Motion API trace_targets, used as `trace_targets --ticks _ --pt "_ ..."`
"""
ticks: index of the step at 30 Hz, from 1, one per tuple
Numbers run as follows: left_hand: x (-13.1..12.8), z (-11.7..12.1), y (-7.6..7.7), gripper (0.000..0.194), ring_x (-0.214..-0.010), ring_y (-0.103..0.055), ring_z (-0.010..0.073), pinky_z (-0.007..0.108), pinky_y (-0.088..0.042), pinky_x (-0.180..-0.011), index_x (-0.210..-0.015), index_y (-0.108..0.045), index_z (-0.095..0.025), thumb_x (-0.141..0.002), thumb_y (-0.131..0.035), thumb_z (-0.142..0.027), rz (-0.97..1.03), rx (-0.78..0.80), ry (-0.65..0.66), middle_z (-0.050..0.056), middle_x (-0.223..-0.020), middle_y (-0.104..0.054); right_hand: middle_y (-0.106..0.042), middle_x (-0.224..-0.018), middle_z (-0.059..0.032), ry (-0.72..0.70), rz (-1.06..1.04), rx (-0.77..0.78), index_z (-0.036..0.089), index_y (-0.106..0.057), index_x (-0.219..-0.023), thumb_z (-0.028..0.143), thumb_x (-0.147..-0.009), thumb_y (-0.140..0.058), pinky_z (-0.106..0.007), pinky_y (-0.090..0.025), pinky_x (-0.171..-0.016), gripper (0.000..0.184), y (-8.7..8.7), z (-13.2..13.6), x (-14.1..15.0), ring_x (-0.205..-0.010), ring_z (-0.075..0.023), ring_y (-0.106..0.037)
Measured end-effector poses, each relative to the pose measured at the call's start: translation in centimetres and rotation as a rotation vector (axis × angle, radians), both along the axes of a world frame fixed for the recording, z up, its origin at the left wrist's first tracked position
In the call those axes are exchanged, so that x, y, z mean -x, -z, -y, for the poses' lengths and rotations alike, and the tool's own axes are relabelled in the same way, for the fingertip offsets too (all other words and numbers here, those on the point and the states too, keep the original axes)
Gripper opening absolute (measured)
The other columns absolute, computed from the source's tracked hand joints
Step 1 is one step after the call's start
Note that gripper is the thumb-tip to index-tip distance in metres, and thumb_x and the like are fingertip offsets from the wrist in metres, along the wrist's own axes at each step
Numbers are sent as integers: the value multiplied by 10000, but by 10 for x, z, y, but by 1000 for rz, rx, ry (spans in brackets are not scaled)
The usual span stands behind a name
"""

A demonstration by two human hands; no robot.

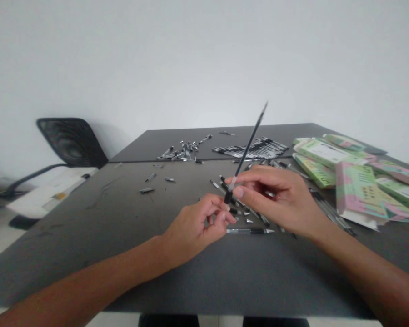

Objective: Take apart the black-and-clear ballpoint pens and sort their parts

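Observation:
My right hand point(279, 200) pinches a slim black pen refill point(247, 150) near its lower end, between thumb and forefinger, with the tip pointing up and away. My left hand point(201, 222) is just left of the refill's black lower end, its fingers curled together. Whether they hold a small part is hidden. Below my hands lies a silver-and-black pen point(250, 231). Loose pen barrels and metal tips point(238, 211) are scattered around and under my fingers.
Farther back lie a row of black pens point(252, 149) and a heap of pen parts point(182, 152) on the dark grey table point(88, 227). Green-and-pink cardboard boxes point(357, 190) are piled at the right. A black chair point(71, 143) stands beyond the left edge.

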State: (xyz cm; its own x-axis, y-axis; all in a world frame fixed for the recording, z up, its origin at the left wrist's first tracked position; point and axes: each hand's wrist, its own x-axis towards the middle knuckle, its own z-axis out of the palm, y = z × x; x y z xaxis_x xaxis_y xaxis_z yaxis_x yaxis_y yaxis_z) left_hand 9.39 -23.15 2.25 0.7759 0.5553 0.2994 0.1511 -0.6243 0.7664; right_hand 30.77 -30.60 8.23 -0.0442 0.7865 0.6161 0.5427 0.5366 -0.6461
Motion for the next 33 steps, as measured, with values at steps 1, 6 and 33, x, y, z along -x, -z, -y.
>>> trace_targets --ticks 1,6,33 --pt "0 0 0 74 -790 -793 176 289 -561 -711 -1091 -555 -247 -1051 -553 -309 4 3 -1 24 -1013 -867 -664 -666 13 1 17 -26 195 -890 -1054 266 -935 -789 -240 -353 -474 171 0 0 0 -536 -84 -498" --pt "1 1 0 66 -827 -793 181 297 -563 -734 -1093 -569 -246 -1052 -563 -297 25 -2 5 24 -1028 -863 -688 -690 19 19 51 -57 203 -873 -1147 288 -951 -786 -244 -361 -470 230 -1 2 -2 -517 -80 -488" --pt "-4 -52 -21 116 -421 -232 103 243 -210 -432 -811 -472 -244 -889 -534 -303 666 472 -273 -98 -529 -315 -795 -980 -73 -78 664 549 229 -892 -1086 532 -909 -780 -290 -505 -739 368 13 -35 -93 -838 -197 -722"
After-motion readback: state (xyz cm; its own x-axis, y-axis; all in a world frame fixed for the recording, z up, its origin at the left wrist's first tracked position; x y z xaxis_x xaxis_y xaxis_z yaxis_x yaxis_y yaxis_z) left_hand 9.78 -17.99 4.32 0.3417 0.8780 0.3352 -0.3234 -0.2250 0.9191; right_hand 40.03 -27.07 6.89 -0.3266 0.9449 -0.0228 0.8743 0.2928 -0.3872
